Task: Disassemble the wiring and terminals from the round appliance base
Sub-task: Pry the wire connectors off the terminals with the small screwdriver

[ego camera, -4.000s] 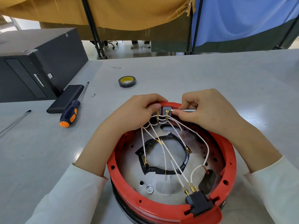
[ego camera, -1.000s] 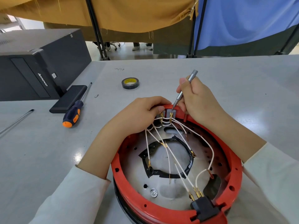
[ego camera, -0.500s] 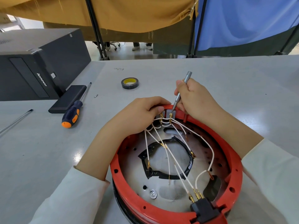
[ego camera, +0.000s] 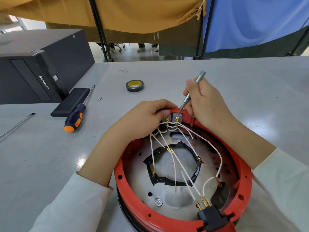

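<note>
The round appliance base (ego camera: 167, 216) has a red rim and a metal floor and lies on the grey table. White wires (ego camera: 180, 166) with brass terminals run from a grey terminal block (ego camera: 177, 117) at the far rim to a black connector (ego camera: 212, 216) at the near rim. My left hand (ego camera: 142, 118) grips the far rim and the wires by the block. My right hand (ego camera: 205, 101) holds a thin silver screwdriver (ego camera: 192, 91) like a pen, tip down on the block's top.
A blue-and-orange screwdriver (ego camera: 75, 118) and a black flat box (ego camera: 70, 102) lie to the left, in front of a black computer case (ego camera: 33, 64). A roll of black tape (ego camera: 134, 85) sits further back. A small bit (ego camera: 99, 99) and a metal rod (ego camera: 15, 126) lie left.
My right hand has swung the thin screwdriver from lying flat at the block to standing steeply with its tip on the block's top. The left hand has kept its grip.
</note>
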### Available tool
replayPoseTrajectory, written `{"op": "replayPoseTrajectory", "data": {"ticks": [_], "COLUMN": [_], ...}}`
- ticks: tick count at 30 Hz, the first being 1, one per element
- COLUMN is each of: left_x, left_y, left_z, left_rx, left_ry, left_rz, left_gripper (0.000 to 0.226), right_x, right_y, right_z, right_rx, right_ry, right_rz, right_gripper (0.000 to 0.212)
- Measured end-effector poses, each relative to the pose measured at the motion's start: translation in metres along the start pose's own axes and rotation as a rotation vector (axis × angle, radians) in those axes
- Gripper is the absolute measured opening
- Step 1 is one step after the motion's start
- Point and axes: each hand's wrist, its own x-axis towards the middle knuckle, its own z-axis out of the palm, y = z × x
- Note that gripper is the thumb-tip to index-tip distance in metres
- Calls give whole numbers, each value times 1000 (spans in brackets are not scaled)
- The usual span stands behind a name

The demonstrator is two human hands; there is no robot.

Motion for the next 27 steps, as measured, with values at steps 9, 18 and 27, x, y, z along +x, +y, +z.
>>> {"op": "replayPoseTrajectory", "data": {"ticks": [9,18,27], "left_x": [0,-1,0], "left_y": [0,1,0], "left_z": [0,-1,0], "left_rx": [11,10,0], "left_ry": [3,-3,4], "left_rz": [-9,-8,-1], "left_gripper": [27,27,27], "right_x": [0,2,0], "right_y": [-1,1,-4], "right_z": [1,1,1], "right_rx": [-35,-22,-202], "right_ry": [-64,-50,-5], "right_rz": [0,12,-78], "right_gripper": [30,32,31]}}
